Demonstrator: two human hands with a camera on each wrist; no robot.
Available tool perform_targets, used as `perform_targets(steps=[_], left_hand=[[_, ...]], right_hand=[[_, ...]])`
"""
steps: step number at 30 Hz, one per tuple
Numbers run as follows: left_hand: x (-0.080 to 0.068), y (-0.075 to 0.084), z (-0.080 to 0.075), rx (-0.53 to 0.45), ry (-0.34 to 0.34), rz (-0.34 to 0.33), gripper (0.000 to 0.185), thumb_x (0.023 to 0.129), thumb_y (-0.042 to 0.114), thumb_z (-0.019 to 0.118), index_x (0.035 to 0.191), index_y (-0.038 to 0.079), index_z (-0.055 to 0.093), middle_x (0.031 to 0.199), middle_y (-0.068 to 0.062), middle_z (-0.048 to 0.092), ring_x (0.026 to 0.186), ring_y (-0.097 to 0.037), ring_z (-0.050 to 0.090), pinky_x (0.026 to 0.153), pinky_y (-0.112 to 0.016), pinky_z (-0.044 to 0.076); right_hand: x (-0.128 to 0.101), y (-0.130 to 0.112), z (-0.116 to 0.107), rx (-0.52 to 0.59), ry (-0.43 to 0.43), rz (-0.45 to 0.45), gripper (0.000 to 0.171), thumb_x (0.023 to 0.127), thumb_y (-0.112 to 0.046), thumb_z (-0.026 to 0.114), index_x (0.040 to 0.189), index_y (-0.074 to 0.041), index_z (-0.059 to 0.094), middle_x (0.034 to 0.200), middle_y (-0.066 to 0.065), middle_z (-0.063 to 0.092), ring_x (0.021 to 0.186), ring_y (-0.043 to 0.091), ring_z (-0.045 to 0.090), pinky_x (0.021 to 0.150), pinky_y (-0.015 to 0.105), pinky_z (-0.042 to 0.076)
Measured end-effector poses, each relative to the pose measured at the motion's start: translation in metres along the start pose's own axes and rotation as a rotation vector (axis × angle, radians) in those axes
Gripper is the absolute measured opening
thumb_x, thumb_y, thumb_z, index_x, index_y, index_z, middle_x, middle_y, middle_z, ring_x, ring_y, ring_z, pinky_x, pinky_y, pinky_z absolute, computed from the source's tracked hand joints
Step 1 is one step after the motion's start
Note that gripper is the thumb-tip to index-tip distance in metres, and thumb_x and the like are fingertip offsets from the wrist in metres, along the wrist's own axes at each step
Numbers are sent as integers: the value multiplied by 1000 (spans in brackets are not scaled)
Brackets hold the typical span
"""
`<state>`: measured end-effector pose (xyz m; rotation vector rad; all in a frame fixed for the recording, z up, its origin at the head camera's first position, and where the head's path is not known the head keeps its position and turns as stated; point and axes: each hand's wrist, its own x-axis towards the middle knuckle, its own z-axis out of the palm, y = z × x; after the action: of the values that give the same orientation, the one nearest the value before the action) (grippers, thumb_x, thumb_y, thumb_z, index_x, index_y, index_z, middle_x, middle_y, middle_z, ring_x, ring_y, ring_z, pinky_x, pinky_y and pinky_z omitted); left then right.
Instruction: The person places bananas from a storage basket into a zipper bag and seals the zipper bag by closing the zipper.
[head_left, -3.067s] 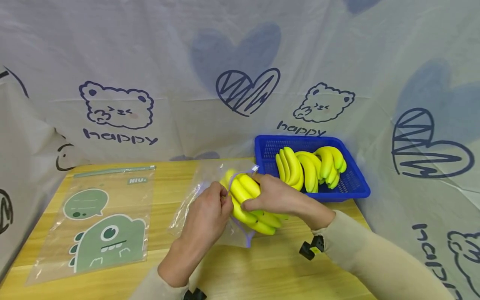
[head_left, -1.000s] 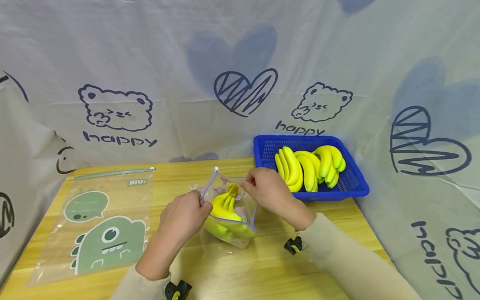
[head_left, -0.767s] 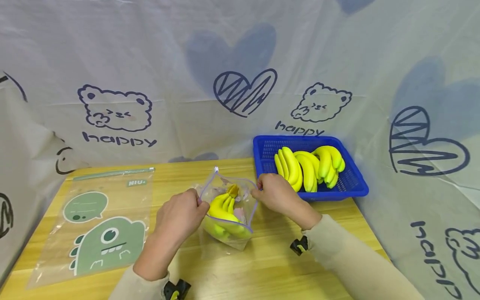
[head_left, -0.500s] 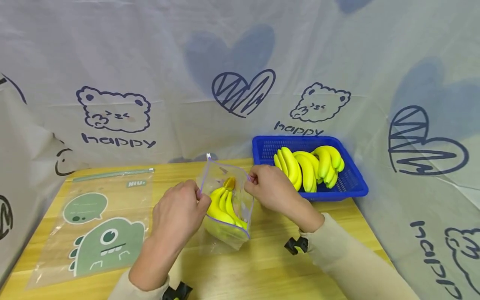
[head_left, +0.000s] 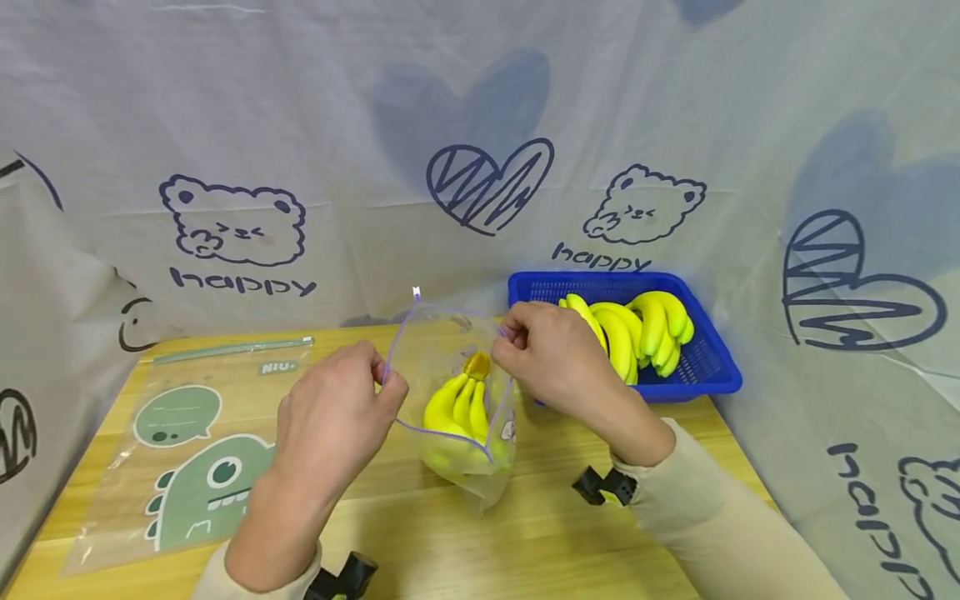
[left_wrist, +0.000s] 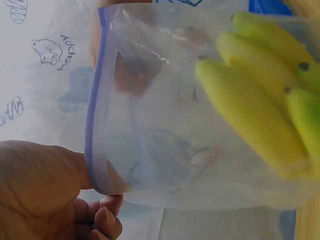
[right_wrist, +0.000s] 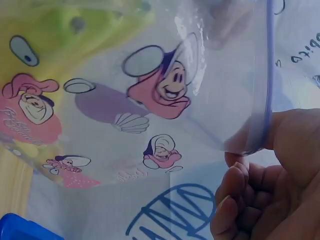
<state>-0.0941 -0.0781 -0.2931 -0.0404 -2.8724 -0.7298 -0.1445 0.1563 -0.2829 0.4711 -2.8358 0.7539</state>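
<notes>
A clear zip bag [head_left: 450, 367] with a purple seal strip stands upright over the wooden table [head_left: 525, 533], its mouth open. A yellow banana bunch [head_left: 459, 408] sits inside it, stem up. My left hand [head_left: 330, 417] pinches the bag's left rim. My right hand [head_left: 543, 358] pinches the right rim. The left wrist view shows the seal strip [left_wrist: 95, 125] held at my thumb and the bananas [left_wrist: 255, 110] through the plastic. The right wrist view shows cartoon prints on the bag [right_wrist: 160, 95] and the rim pinched in my fingers [right_wrist: 270, 165].
A blue basket [head_left: 705, 367] with more banana bunches [head_left: 637, 329] stands at the back right, just behind my right hand. A flat zip bag printed with a green dinosaur [head_left: 202, 483] lies at the left. A printed cloth [head_left: 480, 150] walls in the table.
Earlier my right hand pushed the bunch into the bag lying on the table. Since then both hands have taken the rim and lifted the bag upright, raising it a little more in the last second.
</notes>
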Motion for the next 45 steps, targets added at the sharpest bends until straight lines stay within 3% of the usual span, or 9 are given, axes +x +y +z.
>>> perform_targets(steps=[6, 9, 16, 25, 32, 40, 45], left_hand=[[7, -10, 9, 127, -51, 41, 18, 90, 14, 57, 72, 14, 55, 68, -5, 55, 62, -28, 52, 51, -43, 40], [9, -15, 16, 172, -22, 90, 19, 92, 14, 61, 73, 12, 56, 69, -6, 58, 65, -32, 54, 58, -47, 43], [12, -18, 26, 166, 74, 155, 16, 93, 12, 58, 78, 9, 60, 76, -9, 60, 75, -36, 53, 69, -49, 40], [-1, -6, 3, 117, 77, 93, 17, 85, 12, 50, 69, 16, 51, 68, -3, 51, 68, -29, 45, 66, -42, 34], [7, -13, 6, 145, 8, 64, 19, 87, 14, 54, 68, 14, 53, 67, -5, 54, 67, -32, 51, 63, -47, 39], [5, -15, -11, 109, -20, 12, 15, 90, 18, 55, 79, 14, 64, 76, -5, 61, 75, -30, 55, 70, -49, 43], [10, -18, -5, 97, -91, 6, 17, 94, 22, 56, 81, 14, 64, 73, -3, 60, 68, -27, 55, 60, -43, 42]], right_hand=[[2, 6, 7, -141, -108, 70, 19, 90, -19, 64, 74, -16, 54, 72, 1, 53, 63, 19, 50, 56, 32, 36], [-1, 9, 14, -175, -114, 74, 16, 91, -19, 64, 76, -16, 56, 76, 1, 55, 67, 19, 52, 57, 33, 38], [-5, 8, 16, -197, -136, 41, 18, 91, -20, 65, 75, -17, 57, 77, 2, 55, 68, 19, 52, 56, 32, 40], [-8, 8, -5, -120, -168, 40, 21, 84, -16, 62, 68, -17, 48, 63, -3, 41, 56, 16, 41, 54, 31, 32], [-4, 13, 9, -157, -217, 56, 21, 88, -19, 62, 71, -18, 50, 66, -3, 45, 62, 16, 44, 57, 30, 34], [-6, 10, 4, -111, -152, 61, 22, 84, -15, 61, 68, -17, 48, 63, -3, 41, 57, 15, 40, 54, 31, 30], [-1, 14, 20, -100, -174, 52, 24, 85, -16, 61, 67, -18, 45, 62, -5, 39, 57, 14, 39, 55, 29, 30]])
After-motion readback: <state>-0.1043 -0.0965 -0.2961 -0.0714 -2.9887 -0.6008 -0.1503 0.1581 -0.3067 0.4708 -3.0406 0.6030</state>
